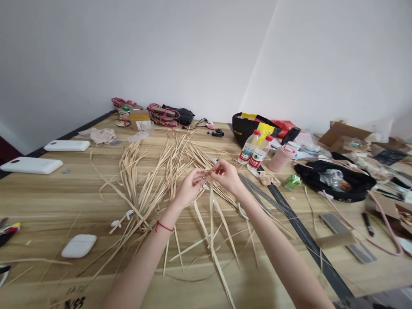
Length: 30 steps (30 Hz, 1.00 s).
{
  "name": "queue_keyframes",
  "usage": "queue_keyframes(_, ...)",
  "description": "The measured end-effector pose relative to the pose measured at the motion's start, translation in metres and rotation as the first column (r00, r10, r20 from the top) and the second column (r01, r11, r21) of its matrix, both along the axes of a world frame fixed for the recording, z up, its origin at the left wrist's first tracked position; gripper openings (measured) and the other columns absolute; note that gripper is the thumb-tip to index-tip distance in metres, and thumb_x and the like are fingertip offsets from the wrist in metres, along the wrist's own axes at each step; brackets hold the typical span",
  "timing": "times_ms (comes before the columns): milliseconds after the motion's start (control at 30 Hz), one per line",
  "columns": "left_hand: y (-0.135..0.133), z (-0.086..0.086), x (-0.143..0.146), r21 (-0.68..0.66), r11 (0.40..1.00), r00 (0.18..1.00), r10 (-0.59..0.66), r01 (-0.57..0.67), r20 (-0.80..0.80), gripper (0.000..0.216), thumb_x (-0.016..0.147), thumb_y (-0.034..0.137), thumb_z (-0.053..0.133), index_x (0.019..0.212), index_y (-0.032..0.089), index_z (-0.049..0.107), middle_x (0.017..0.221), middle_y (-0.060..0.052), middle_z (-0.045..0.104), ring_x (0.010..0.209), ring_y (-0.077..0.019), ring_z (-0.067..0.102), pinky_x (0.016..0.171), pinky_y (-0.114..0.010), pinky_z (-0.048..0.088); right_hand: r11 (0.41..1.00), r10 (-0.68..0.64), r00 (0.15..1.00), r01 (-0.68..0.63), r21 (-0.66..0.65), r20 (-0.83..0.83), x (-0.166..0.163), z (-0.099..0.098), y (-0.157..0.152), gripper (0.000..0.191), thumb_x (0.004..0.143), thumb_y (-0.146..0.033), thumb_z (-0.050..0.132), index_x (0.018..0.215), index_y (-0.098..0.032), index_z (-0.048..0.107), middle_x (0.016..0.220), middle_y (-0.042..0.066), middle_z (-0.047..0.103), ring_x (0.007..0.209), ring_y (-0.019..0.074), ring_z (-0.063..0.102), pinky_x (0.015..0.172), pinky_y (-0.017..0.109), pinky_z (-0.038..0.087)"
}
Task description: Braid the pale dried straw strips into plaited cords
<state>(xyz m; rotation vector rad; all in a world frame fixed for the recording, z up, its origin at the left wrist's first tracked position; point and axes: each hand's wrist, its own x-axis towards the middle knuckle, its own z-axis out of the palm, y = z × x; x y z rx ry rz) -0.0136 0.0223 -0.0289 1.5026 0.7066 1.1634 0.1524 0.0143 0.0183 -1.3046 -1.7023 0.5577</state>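
Observation:
My left hand (192,183) and my right hand (225,175) meet over the middle of the table, fingers pinched close together. Between the fingertips they grip pale flat straw strips (211,223), whose long ends hang down and splay toward me across the wood. The exact crossing of the strips is partly hidden by my fingers. Behind and left of the hands spreads a large loose heap of straw strips (167,165). A red cord circles my left wrist.
Two white power banks (32,165) and a white earphone case (79,246) lie on the left. Two water bottles (257,152), a pink cup (281,158), a green carton (292,182) and a black bag (334,180) stand on the right. A dark strip (309,240) crosses the table (106,274).

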Motion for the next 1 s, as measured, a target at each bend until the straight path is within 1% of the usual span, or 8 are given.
queue_keyframes(167, 0.001, -0.001, -0.002, -0.031, 0.999, 1.000, 0.008, -0.008, 0.006, 0.024, 0.077, 0.020, 0.063, 0.100, 0.019, 0.055, 0.116, -0.011, 0.062, 0.116, -0.0228, 0.056, 0.096, -0.040, 0.045, 0.946, 0.216, 0.950, -0.261, -0.192, -0.226, 0.010, 0.006, 0.007, 0.027, 0.068, -0.039, 0.070, 0.078, -0.017, 0.059, 0.073, 0.001, 0.064, 0.066, 0.0131, 0.058, 0.063, 0.025, 0.045)
queue_keyframes(267, 0.001, -0.002, -0.001, -0.015, 1.000, 1.000, 0.002, -0.002, 0.000, 0.023, 0.077, 0.021, 0.063, 0.099, 0.019, 0.058, 0.113, -0.009, 0.063, 0.113, -0.0216, 0.057, 0.097, -0.039, 0.044, 0.915, 0.274, 0.922, -0.337, -0.220, -0.272, 0.016, 0.014, 0.009, 0.031, 0.068, -0.043, 0.072, 0.081, -0.016, 0.063, 0.075, 0.002, 0.066, 0.069, 0.0144, 0.061, 0.068, 0.027, 0.047)
queue_keyframes(467, 0.000, -0.005, 0.003, -0.033, 0.999, 1.000, -0.006, 0.006, -0.020, 0.028, 0.077, 0.020, 0.061, 0.104, 0.019, 0.058, 0.114, -0.009, 0.063, 0.100, -0.0204, 0.063, 0.086, -0.037, 0.052, 0.872, 0.412, 0.901, -0.434, -0.226, -0.138, 0.021, 0.019, 0.013, 0.031, 0.068, -0.041, 0.073, 0.084, -0.015, 0.070, 0.080, 0.005, 0.070, 0.074, 0.0169, 0.064, 0.071, 0.030, 0.048)
queue_keyframes(600, 0.001, -0.006, 0.003, -0.030, 1.000, 1.000, -0.003, 0.003, -0.001, 0.027, 0.075, 0.021, 0.064, 0.102, 0.018, 0.060, 0.112, -0.009, 0.064, 0.107, -0.0213, 0.061, 0.095, -0.039, 0.048, 0.928, 0.357, 0.934, -0.353, -0.119, 0.014, 0.023, 0.018, 0.013, 0.027, 0.073, -0.042, 0.070, 0.078, -0.016, 0.070, 0.078, 0.005, 0.069, 0.074, 0.0171, 0.062, 0.070, 0.030, 0.048)
queue_keyframes(667, 0.001, -0.006, 0.003, -0.038, 0.999, 1.000, -0.003, 0.003, 0.002, 0.026, 0.075, 0.022, 0.065, 0.100, 0.018, 0.061, 0.110, -0.009, 0.065, 0.106, -0.0215, 0.061, 0.096, -0.040, 0.047, 0.936, 0.348, 0.935, -0.342, -0.085, 0.067, 0.024, 0.019, 0.011, 0.026, 0.075, -0.042, 0.068, 0.079, -0.017, 0.070, 0.079, 0.004, 0.068, 0.076, 0.0171, 0.062, 0.071, 0.029, 0.048)
queue_keyframes(867, 0.000, -0.005, 0.001, -0.050, 0.998, 1.000, -0.025, 0.024, -0.017, 0.024, 0.075, 0.021, 0.065, 0.099, 0.017, 0.064, 0.108, -0.009, 0.067, 0.103, -0.0219, 0.062, 0.096, -0.040, 0.047, 0.850, 0.525, 0.836, -0.506, -0.146, 0.158, 0.028, 0.028, 0.009, 0.025, 0.075, -0.043, 0.068, 0.081, -0.019, 0.072, 0.083, 0.005, 0.069, 0.080, 0.0172, 0.062, 0.078, 0.031, 0.047)
queue_keyframes(933, -0.001, -0.005, 0.001, -0.046, 0.999, 0.999, -0.029, 0.028, -0.022, 0.023, 0.075, 0.020, 0.064, 0.099, 0.017, 0.064, 0.107, -0.009, 0.067, 0.103, -0.0218, 0.062, 0.096, -0.040, 0.047, 0.853, 0.522, 0.834, -0.506, -0.131, 0.179, 0.029, 0.027, 0.009, 0.026, 0.077, -0.044, 0.066, 0.078, -0.019, 0.072, 0.081, 0.005, 0.068, 0.080, 0.0170, 0.061, 0.079, 0.031, 0.047)
queue_keyframes(1000, -0.001, -0.004, 0.001, -0.055, 0.998, 0.999, -0.028, 0.026, -0.021, 0.024, 0.075, 0.019, 0.064, 0.099, 0.018, 0.063, 0.108, -0.009, 0.067, 0.105, -0.0215, 0.062, 0.096, -0.040, 0.047, 0.882, 0.471, 0.857, -0.463, -0.090, 0.210, 0.029, 0.024, 0.008, 0.027, 0.078, -0.044, 0.064, 0.077, -0.018, 0.070, 0.080, 0.005, 0.067, 0.077, 0.0163, 0.061, 0.074, 0.029, 0.047)
